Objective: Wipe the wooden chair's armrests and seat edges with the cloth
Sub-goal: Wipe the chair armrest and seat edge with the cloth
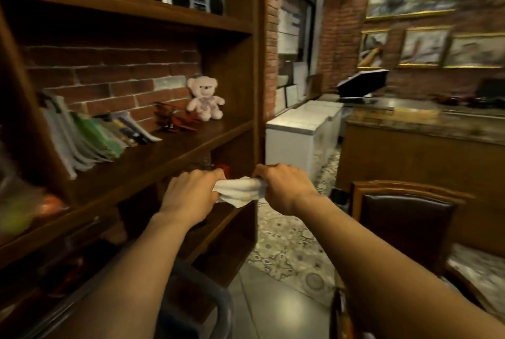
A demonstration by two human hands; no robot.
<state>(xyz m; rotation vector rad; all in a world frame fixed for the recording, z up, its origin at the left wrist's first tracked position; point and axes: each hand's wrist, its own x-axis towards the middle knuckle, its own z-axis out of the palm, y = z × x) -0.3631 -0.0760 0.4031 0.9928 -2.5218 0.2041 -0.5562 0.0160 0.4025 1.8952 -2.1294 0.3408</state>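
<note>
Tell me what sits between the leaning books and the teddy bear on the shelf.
In the head view, a small red toy plane stands on the shelf between the books and the teddy bear.

To my left stands a dark wooden bookshelf against a red brick wall. On my right I see a long counter, white chest freezers, gold-framed pictures, and a patterned tile floor under warm dim light.

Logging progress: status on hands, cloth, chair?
Left hand and right hand both gripping white cloth, held in the air before the shelf. Wooden chair lower right, untouched. Nothing between.
</note>
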